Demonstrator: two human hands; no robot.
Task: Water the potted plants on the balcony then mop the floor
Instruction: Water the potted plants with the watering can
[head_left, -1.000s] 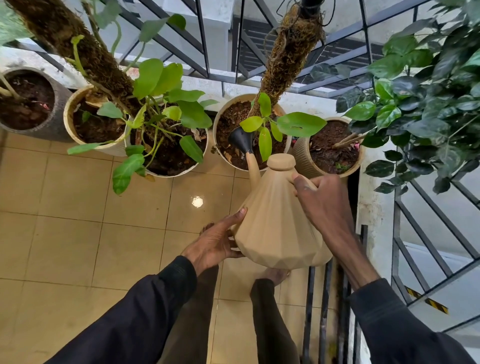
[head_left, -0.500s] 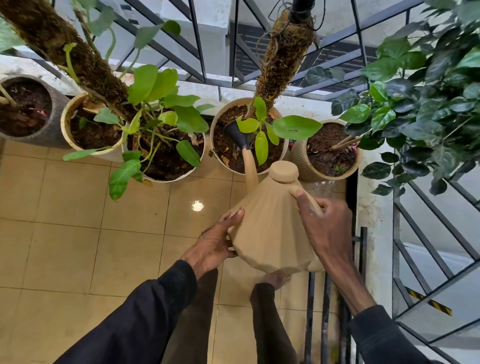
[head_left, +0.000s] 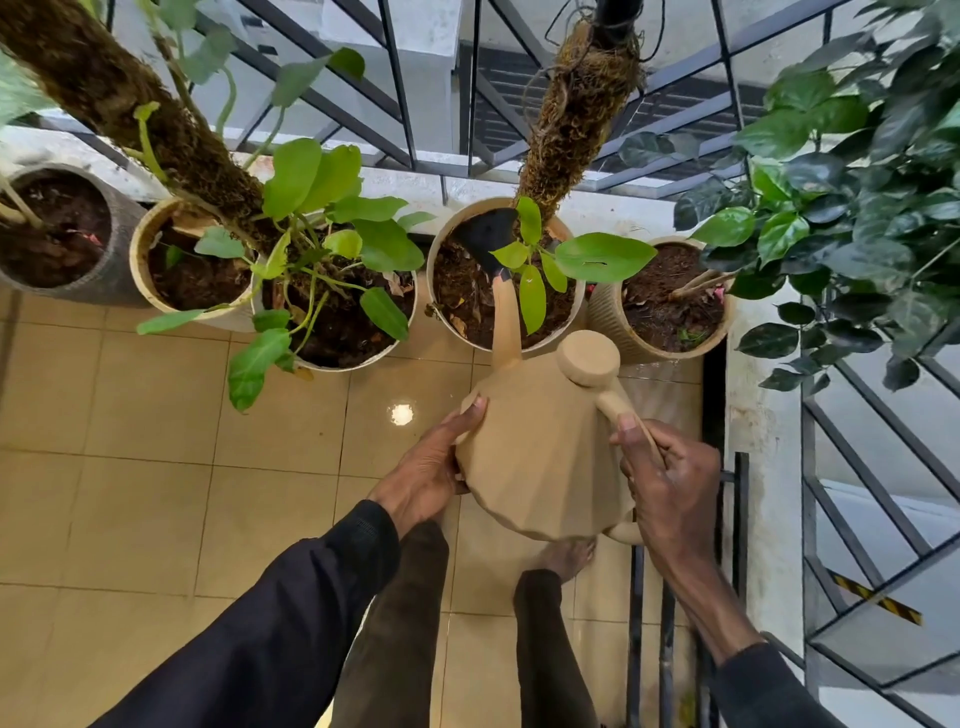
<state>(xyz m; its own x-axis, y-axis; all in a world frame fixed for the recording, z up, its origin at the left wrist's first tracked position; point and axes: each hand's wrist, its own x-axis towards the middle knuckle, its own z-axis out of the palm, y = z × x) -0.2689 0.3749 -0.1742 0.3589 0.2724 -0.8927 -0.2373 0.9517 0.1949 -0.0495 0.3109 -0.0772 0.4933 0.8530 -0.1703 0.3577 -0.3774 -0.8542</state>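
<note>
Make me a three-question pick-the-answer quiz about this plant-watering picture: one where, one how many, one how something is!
1. Where is the black spout head of the beige faceted plastic watering can?
A. Over the grey pot far left.
B. Over the cream round pot with the mossy pole.
C. Over the floor tiles.

2. How many hands touch the can?
A. None.
B. One.
C. Two.

3. How is the can's round beige cap?
A. On top of the can.
B. Lying on the floor.
C. In a hand.

Answers: 1 B, the spout head hangs above that pot's soil. 2 C, the left hand presses its side and the right hand grips its handle. 3 A, the cap sits on the can's neck.
</note>
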